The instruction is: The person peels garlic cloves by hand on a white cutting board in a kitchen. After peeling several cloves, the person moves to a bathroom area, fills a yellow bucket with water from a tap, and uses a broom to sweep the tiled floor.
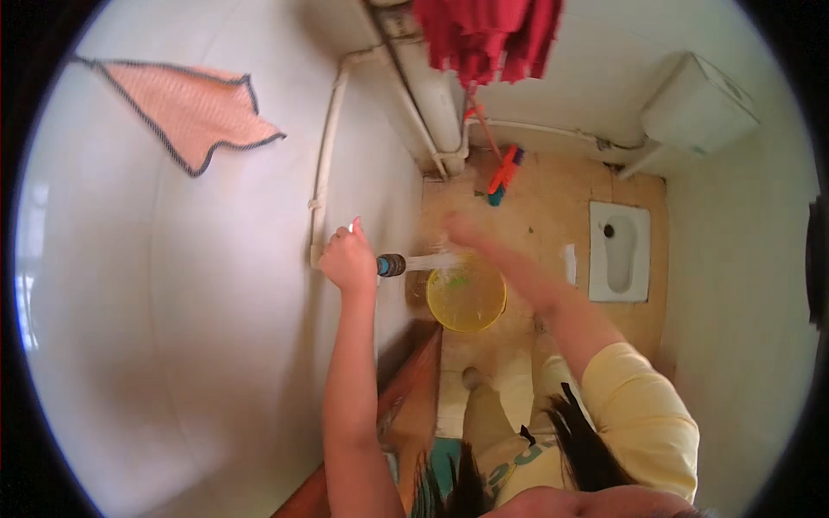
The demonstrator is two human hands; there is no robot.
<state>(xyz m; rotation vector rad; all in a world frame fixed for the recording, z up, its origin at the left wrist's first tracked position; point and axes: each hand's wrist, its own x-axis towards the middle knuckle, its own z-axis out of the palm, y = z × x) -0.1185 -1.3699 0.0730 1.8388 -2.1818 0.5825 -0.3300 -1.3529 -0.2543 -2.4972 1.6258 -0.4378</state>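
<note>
My left hand (349, 257) is closed round the tap at the left wall, a bit of something white showing by its thumb. From the tap's dark spout with a blue ring (391, 265), water (430, 262) streams rightward into a yellow bucket (466, 302). The bucket stands on the floor with water in it, and something green shows inside. My right hand (463, 231) hovers near the bucket's far rim, beyond the stream. Motion smears its fingers, so I cannot make out whether it holds anything.
A squat toilet (619, 255) lies at the right, with a white cistern (704, 104) above. An orange and teal broom head (503, 177) rests on the floor near the far pipes. An orange cloth (194, 112) and red fabric (492, 34) hang above. A brown wooden edge (414, 380) lies near left.
</note>
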